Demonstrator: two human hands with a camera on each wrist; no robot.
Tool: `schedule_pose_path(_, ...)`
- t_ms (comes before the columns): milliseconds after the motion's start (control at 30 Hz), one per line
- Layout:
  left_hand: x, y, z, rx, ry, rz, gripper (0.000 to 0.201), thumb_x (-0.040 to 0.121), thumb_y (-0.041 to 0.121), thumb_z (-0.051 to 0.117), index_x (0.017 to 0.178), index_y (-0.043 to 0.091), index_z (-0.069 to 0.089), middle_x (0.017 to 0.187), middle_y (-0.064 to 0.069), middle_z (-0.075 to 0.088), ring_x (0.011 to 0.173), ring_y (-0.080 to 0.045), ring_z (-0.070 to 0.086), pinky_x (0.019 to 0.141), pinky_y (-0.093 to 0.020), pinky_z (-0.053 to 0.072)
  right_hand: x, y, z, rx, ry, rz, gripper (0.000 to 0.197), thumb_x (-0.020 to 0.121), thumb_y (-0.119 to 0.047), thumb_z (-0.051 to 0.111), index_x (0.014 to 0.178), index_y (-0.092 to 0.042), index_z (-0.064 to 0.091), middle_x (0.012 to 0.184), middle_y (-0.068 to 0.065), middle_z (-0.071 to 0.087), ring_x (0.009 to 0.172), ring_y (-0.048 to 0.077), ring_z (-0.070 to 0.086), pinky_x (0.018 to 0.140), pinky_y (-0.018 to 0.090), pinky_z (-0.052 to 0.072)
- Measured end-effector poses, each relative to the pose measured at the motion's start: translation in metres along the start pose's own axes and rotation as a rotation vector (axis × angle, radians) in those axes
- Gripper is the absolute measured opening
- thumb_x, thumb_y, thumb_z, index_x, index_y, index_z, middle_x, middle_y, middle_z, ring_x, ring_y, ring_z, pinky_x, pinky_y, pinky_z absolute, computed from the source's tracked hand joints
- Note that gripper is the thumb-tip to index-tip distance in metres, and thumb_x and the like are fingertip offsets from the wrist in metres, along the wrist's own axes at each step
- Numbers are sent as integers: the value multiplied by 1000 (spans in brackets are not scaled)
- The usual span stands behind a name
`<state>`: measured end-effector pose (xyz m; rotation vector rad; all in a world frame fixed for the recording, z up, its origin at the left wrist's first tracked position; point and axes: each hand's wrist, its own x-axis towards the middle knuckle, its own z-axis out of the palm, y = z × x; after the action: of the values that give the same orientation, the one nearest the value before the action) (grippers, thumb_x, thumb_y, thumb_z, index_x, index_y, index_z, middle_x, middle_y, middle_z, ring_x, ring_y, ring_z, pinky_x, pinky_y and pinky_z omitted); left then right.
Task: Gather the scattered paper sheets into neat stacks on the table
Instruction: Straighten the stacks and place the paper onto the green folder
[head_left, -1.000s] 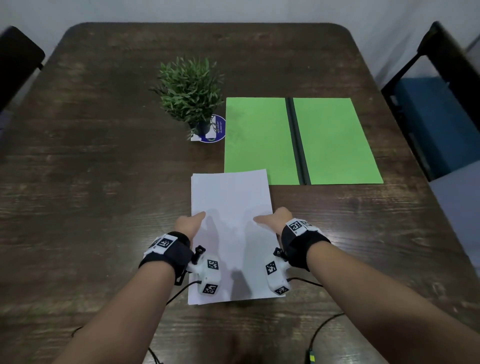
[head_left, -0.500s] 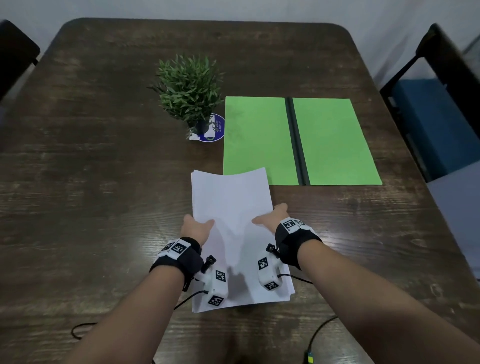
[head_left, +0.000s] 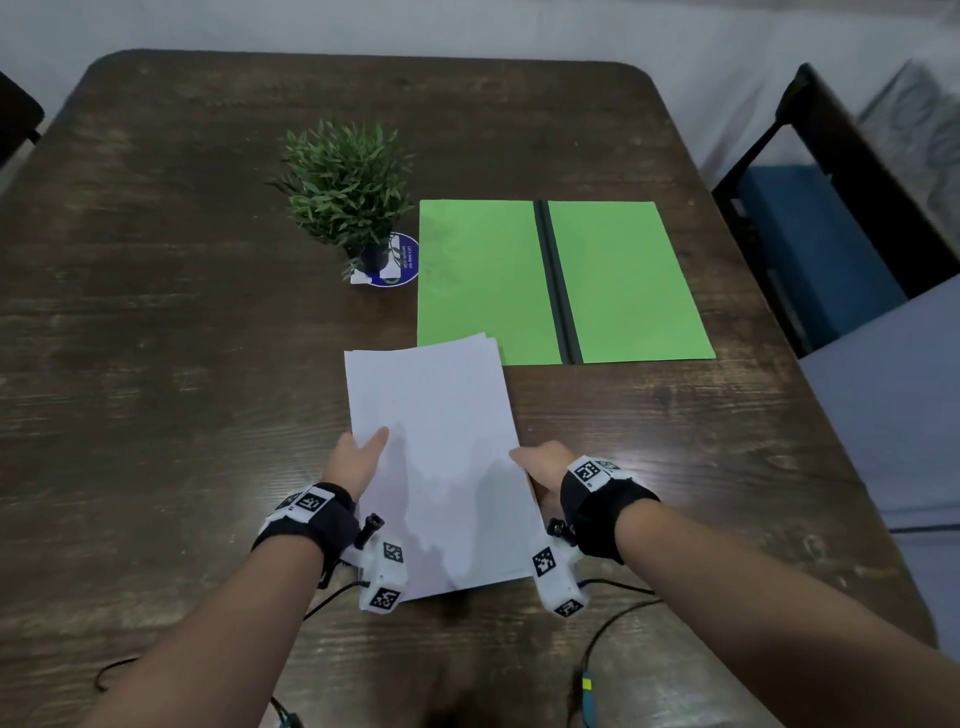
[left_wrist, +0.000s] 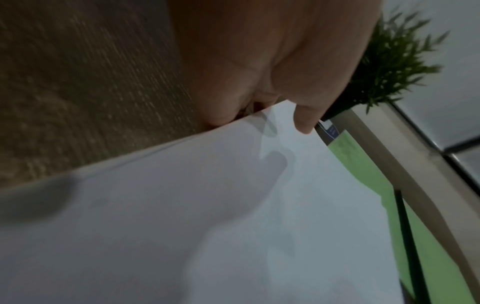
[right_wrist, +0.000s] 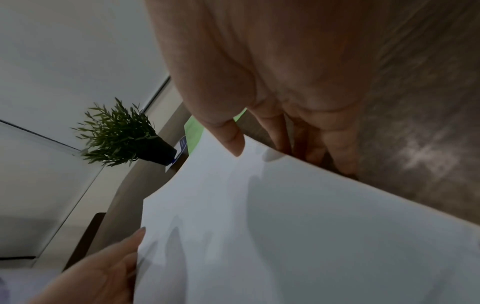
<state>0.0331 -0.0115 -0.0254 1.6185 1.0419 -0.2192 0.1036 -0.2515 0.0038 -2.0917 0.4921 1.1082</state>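
Observation:
A stack of white paper sheets (head_left: 441, 457) is held above the dark wooden table (head_left: 156, 364), its far edge slightly fanned. My left hand (head_left: 358, 457) grips the stack's left edge, thumb on top, fingers underneath (left_wrist: 259, 92). My right hand (head_left: 540, 465) grips the right edge the same way, thumb on top (right_wrist: 231, 135) and fingers below. The white sheets (left_wrist: 207, 226) fill the lower part of both wrist views (right_wrist: 285, 226). The stack's far corner overlaps the near edge of an open green folder (head_left: 623, 280).
A small potted plant (head_left: 348, 187) stands on a blue round coaster (head_left: 402, 260) left of the folder. A dark chair with a blue seat (head_left: 831, 234) stands at the table's right side. Cables (head_left: 608, 639) trail from my wrists over the near table edge.
The stack has risen off the table and tilted a little clockwise. Both hands moved from lying on top of the sheets to gripping its side edges.

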Motion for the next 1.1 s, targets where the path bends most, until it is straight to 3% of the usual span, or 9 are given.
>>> schedule_pose_path(67,-4,3,0,-24,-24,-24,56,97,35,51,140,2,37,141,-11,44,127,-31,44,100,-35,37,12,17,8,-9,-30,5,73,61,-48,61,122,-8,59,121,11,65,103,31,64,95,42,51)
schedule_pose_path(233,-5,5,0,-140,-59,-38,52,98,30,51,143,6,37,146,-7,41,132,-28,40,99,-38,35,-8,22,17,20,42,-102,53,66,-37,54,106,-4,64,104,13,69,91,29,67,90,41,54)
schedule_pose_path(367,-7,4,-3,-164,-56,19,35,99,21,49,131,7,49,126,-2,55,105,-20,52,83,-31,40,-9,23,16,13,137,-130,39,77,-17,60,108,6,63,92,19,70,87,36,68,78,41,57)
schedule_pose_path(400,-7,4,-4,-164,-46,25,33,99,21,50,128,6,53,124,-5,58,102,-22,55,82,-32,42,-7,25,13,14,167,-144,30,77,-14,61,101,4,64,81,13,67,81,34,67,72,38,56)
schedule_pose_path(467,-6,2,-4,-169,-51,28,30,97,22,53,121,5,58,117,-11,63,98,-27,61,82,-35,47,-3,29,10,41,182,-134,5,78,-13,63,82,-12,61,83,7,65,85,30,66,78,42,58)
schedule_pose_path(533,-6,-1,-7,-176,-57,41,28,95,21,56,117,4,60,111,-12,66,98,-30,64,82,-36,49,0,34,7,79,145,-122,14,79,-12,65,72,-19,55,89,10,66,84,28,65,80,47,58)
schedule_pose_path(667,-6,-13,-11,-156,-55,88,35,87,18,66,119,5,58,112,-11,69,97,-28,68,88,-45,53,-1,43,1,257,67,-99,16,81,-12,75,78,-15,60,96,13,68,91,30,66,73,37,58)
schedule_pose_path(800,-11,-16,-12,-117,48,110,48,84,8,69,127,4,47,113,-8,63,101,-26,62,94,-45,50,4,48,-3,409,56,-112,12,79,-9,77,79,-7,65,92,17,73,84,31,70,82,44,58)
schedule_pose_path(1100,-6,-24,-15,40,101,177,46,78,2,72,119,8,51,108,-4,61,97,-22,60,88,-38,50,10,44,-5,462,-66,-21,33,95,-39,56,106,-8,61,101,11,70,90,26,69,75,33,56)
